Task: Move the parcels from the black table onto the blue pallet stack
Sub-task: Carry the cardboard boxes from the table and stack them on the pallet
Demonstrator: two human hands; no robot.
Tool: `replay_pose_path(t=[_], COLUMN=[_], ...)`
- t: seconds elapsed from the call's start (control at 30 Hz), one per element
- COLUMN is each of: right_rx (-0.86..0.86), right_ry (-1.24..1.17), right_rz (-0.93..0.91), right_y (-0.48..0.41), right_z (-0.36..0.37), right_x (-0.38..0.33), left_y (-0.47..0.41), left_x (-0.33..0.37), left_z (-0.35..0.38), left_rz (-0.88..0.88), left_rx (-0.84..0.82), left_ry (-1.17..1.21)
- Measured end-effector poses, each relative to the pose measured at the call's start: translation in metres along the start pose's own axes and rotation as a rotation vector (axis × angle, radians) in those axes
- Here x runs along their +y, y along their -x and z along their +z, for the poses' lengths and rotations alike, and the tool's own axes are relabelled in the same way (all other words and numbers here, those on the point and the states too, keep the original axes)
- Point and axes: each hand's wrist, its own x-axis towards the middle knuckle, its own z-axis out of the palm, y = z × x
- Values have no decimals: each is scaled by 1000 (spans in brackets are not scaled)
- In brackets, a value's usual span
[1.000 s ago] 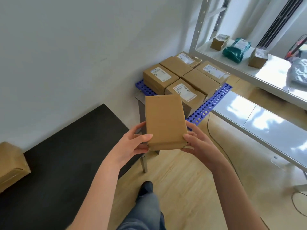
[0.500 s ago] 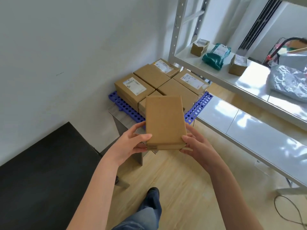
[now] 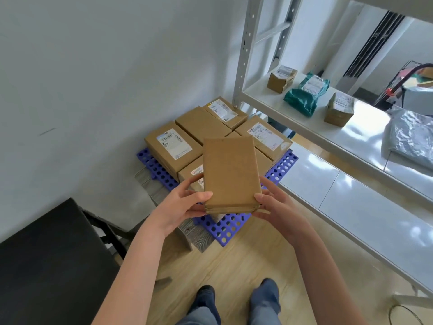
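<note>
Sitting at lower left, a black table [image 3: 46,254]. At centre frame, the left hand [image 3: 180,207] grasps a plain brown parcel [image 3: 230,170] by its near-left corner. The parcel is held above the blue pallet [image 3: 229,227] and its stacked boxes [image 3: 173,146], with the right hand [image 3: 278,207] grasping the near-right corner. White shelving [image 3: 351,207] fills the right.

- Bright, even daylight, strongest toward 2 o'clock.
- Glare patches wash out the glossy white shelf [image 3: 365,207] at 3 o'clock.
- Soft shade greys the wall [image 3: 93,160] toward 9 o'clock.
- Wide-angle bending tilts the shelf upright [image 3: 246,55] at 12 o'clock.
- The central parcel [image 3: 230,170] is sharp.
</note>
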Motion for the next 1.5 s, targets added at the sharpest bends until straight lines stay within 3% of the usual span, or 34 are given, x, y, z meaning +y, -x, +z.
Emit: replay_pose_path(t=[0.23,0.83,1.3,1.5], right_rx=[-125,-442,-539,-492], right_ry=[60,170,163,172], right_rz=[1,35,135,176], right_y=[-59,-199,-309,-359], right_z=[-54,-201,-189,-166], right_x=[-30,-98,-113,-123], left_y=[-52,-174,-258,-290], left_x=[14,36,61,76], left_z=[35,162,122,91], left_rz=[60,172,120,98], left_rx=[98,543,774,830], left_ry=[51,175,245,255])
